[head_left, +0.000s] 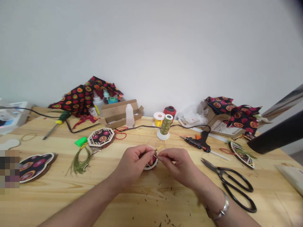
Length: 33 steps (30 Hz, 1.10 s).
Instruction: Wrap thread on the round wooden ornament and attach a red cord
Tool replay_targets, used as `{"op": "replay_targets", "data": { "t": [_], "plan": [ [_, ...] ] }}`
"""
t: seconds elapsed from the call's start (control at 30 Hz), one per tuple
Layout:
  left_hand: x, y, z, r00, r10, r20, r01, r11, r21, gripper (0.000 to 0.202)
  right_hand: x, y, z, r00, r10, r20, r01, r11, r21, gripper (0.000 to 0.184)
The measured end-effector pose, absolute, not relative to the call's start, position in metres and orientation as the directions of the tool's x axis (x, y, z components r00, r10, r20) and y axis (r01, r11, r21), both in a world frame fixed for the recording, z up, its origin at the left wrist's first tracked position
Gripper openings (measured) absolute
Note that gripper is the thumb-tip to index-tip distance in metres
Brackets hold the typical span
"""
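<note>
My left hand [137, 160] is closed on a small round ornament [151, 166] with dark patterned fabric inside a pale rim; the fingers cover much of it. Close beside it, my right hand [178, 164] is pinched at the ornament's edge, on what looks like a thin thread. A short yellow cord [159, 147] sticks up between the two hands. Just behind stands an olive thread spool [166, 125], with a fine strand running down toward my right fingers.
Black-handled scissors [222, 176] and a glue gun [200, 142] lie to the right. An octagonal ornament [101, 137], an olive tassel [80, 159] and a screwdriver [56, 123] lie left. A white bottle [129, 116] and yellow spool [158, 119] stand behind. Dark scraps litter the front.
</note>
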<state>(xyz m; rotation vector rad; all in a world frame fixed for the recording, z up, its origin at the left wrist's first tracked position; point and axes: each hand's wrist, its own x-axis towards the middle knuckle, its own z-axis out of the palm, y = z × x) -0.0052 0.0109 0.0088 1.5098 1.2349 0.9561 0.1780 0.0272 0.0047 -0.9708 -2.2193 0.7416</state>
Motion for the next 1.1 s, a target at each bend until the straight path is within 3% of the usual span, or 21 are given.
{"op": "replay_targets", "data": {
  "t": [0.3, 0.6, 0.8, 0.87, 0.97, 1.1],
  "plan": [
    [-0.004, 0.011, 0.004, 0.175, 0.978, 0.111, 0.358, -0.169, 0.918, 0.023, 0.177, 0.021, 0.008, -0.617, 0.713, 0.332, 0.556, 0.694, -0.458, 0.019],
    [-0.002, 0.007, 0.003, 0.154, 0.973, 0.173, 0.405, -0.222, 0.887, 0.021, 0.177, 0.015, 0.010, -0.658, 0.653, 0.376, 0.551, 0.757, -0.351, 0.020],
    [-0.005, 0.010, 0.003, 0.329, 0.937, 0.119, 0.482, -0.275, 0.832, 0.022, 0.176, 0.016, 0.008, -0.733, 0.491, 0.470, 0.543, 0.839, -0.029, 0.021],
    [-0.005, 0.010, 0.003, 0.404, 0.909, 0.104, 0.471, -0.304, 0.828, 0.023, 0.178, 0.018, 0.008, -0.737, 0.460, 0.495, 0.534, 0.845, 0.009, 0.023],
    [-0.005, 0.010, 0.005, 0.486, 0.872, 0.052, 0.396, -0.273, 0.877, 0.022, 0.183, 0.022, 0.010, -0.686, 0.505, 0.524, 0.528, 0.841, -0.120, 0.021],
    [-0.005, 0.012, 0.007, 0.446, 0.895, 0.003, 0.255, -0.131, 0.958, 0.018, 0.185, 0.032, 0.011, -0.557, 0.673, 0.487, 0.443, 0.736, -0.512, 0.014]
  ]
}}
